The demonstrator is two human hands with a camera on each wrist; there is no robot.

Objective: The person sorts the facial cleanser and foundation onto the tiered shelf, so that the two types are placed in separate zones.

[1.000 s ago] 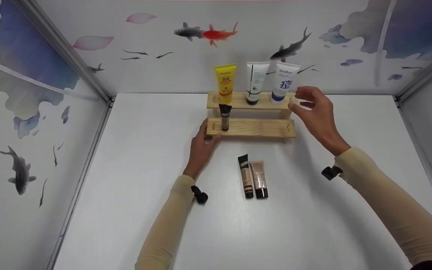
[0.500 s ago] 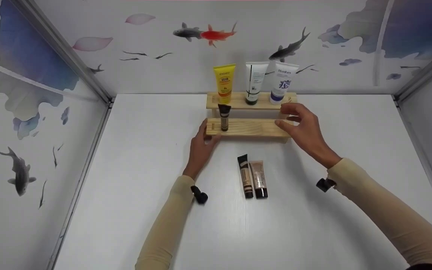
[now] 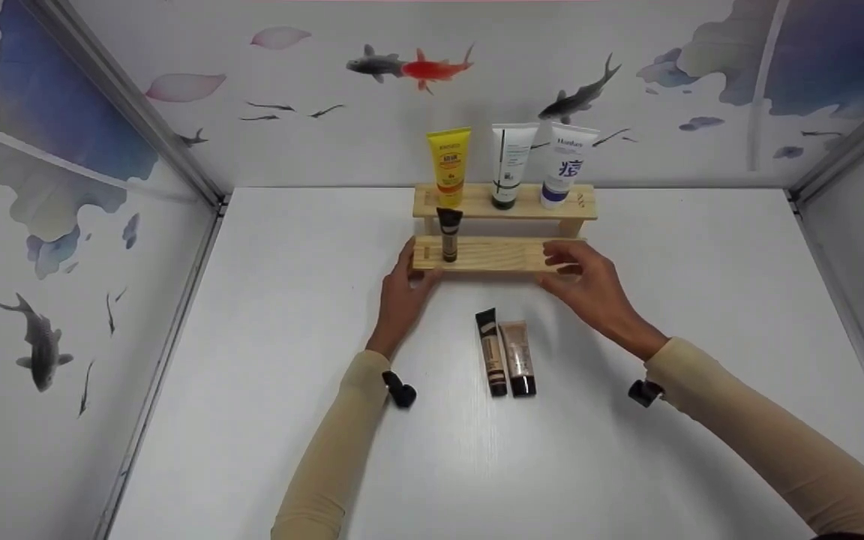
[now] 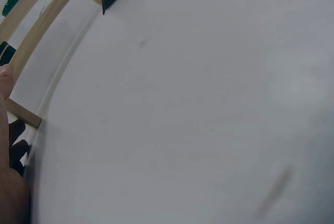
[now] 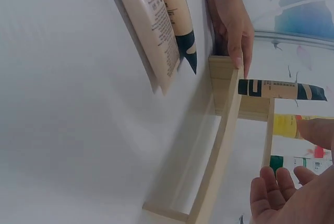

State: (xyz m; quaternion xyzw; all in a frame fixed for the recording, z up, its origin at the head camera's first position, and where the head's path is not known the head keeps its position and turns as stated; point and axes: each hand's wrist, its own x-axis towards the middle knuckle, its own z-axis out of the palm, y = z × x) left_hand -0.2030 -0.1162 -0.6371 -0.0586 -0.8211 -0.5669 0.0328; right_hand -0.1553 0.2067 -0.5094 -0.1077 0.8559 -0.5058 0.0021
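Observation:
A two-tier wooden display rack (image 3: pixel 511 259) stands towards the back of the table. My left hand (image 3: pixel 402 298) grips the left end of its lower tier; in the left wrist view the thumb (image 4: pixel 5 80) lies on the board's edge. My right hand (image 3: pixel 593 292) is at the lower tier's right end, fingers loosely bent, with nothing held. A small black-and-beige tube (image 3: pixel 449 236) stands upright on the lower tier's left part. Yellow (image 3: pixel 449 166), white-and-green (image 3: pixel 511 165) and white-and-blue (image 3: pixel 565 165) squeeze tubes stand on the upper tier.
On the table in front of the rack lie a black-and-beige tube (image 3: pixel 490 352) and a pinkish tube (image 3: pixel 518 358) with a black cap, side by side. A wall with painted fish (image 3: pixel 432 69) rises behind the rack, and side walls stand left and right.
My right hand has come down and towards me, from beside the white-and-blue tube on the upper tier to the lower tier's right end. The left hand and the tubes have stayed put.

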